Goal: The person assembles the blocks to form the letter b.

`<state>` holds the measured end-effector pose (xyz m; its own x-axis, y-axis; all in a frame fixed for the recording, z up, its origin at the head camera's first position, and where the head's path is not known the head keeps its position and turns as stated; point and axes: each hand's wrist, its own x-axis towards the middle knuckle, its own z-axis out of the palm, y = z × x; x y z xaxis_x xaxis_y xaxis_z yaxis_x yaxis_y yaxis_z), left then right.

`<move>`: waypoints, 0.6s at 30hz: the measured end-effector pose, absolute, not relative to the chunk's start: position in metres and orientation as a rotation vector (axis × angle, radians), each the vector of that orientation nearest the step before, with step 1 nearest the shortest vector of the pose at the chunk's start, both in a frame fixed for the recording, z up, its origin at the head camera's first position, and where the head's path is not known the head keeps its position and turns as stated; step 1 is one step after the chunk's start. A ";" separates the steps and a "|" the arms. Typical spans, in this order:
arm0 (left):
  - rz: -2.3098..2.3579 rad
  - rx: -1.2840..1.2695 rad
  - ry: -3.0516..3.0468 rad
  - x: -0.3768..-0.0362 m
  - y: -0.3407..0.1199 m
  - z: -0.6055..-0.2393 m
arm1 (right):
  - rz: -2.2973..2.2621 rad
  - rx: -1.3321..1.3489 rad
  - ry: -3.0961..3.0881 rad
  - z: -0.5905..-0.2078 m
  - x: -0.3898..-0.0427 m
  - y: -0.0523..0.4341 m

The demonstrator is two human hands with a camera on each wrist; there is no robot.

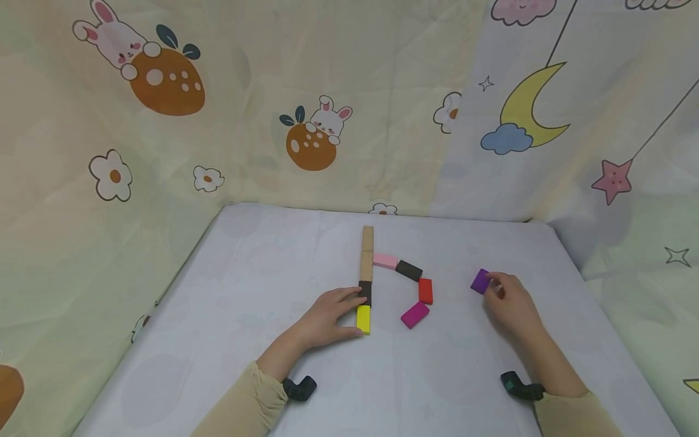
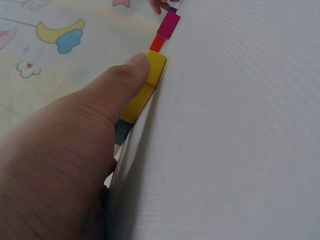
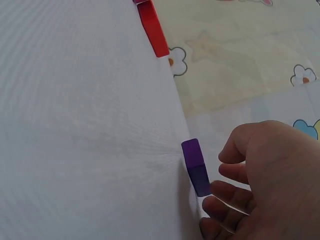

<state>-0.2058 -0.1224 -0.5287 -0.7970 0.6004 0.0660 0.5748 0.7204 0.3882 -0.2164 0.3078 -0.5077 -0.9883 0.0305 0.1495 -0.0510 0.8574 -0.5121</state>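
Nearest the lens, at the lower edge of the head view, two beige sleeves enter a white-covered table (image 1: 229,291), each wrist carrying a dark strap. Left of centre, the left hand (image 1: 327,318) lies flat with fingers extended and relaxed, gripping nothing; its thumb presses the side of a yellow block (image 1: 363,319), as the left wrist view confirms. That block ends a straight column: a dark block (image 1: 365,292) above it, then two plain wooden blocks (image 1: 367,255) running toward the upper centre. Branching right from the column, a pink block (image 1: 385,261), a black block (image 1: 409,270), a red block (image 1: 425,291) and a magenta block (image 1: 415,314) form a curve. Right of centre, well apart from the curve, the right hand (image 1: 508,303) pinches a purple block (image 1: 481,281) with curled fingertips, the block resting on the table. No containers are in view; no brand, label or legible writing appears on any block. Cartoon-printed cloth (image 1: 306,109) backs the table.
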 end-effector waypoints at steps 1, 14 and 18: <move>0.613 0.977 2.854 -0.206 -0.123 -0.529 | 0.804 0.025 -2.878 -0.508 -0.217 0.308; 0.625 0.992 2.858 -0.205 -0.122 -0.528 | 0.812 0.060 -2.930 -0.512 -0.219 0.307; 0.631 0.991 2.856 -0.205 -0.123 -0.528 | 0.794 0.037 -2.920 -0.515 -0.219 0.306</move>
<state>-0.2050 -0.1227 -0.5279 -0.7926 0.6042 0.0818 0.5824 0.7107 0.3945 -0.2188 0.3056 -0.5146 -0.9931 0.0067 0.1171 -0.0535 0.8626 -0.5031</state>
